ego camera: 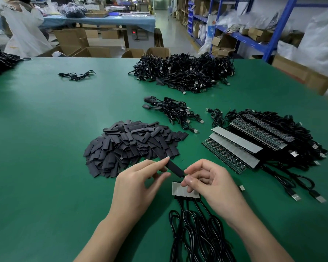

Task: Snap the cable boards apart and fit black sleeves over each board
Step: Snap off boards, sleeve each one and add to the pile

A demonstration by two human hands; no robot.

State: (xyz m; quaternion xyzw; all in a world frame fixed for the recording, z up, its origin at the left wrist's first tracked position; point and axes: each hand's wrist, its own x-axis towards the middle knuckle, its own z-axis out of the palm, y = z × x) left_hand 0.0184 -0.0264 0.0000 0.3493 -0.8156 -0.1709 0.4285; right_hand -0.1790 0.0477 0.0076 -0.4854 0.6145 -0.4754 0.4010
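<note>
From where I stand, the person's left hand [140, 186] has a black sleeve [175, 167] pinched between thumb and forefinger, the other fingers loosely curled, and holds it slanted just above the green table [45, 138]. The right hand [210, 186], fingers curled, closes thumb and forefinger on the sleeve's near end. I'd guess it is feeding a single board into the mouth there, though I cannot tell whether anything is between those fingertips. Directly under the right thumb lies a short strip of boards [178, 190], still joined, its cables [193, 233] trailing back toward six o'clock so they stay out of the work. The sleeve heap [129, 146] sits at about eleven o'clock from the hands, close to the left hand for easy picking. The stacked panels [235, 144] wait at one o'clock, on the right hand's side. Further out at twelve are a small bundle of cables [178, 112] and a big tangled pile [184, 72], probably finished pieces pushed away.
</note>
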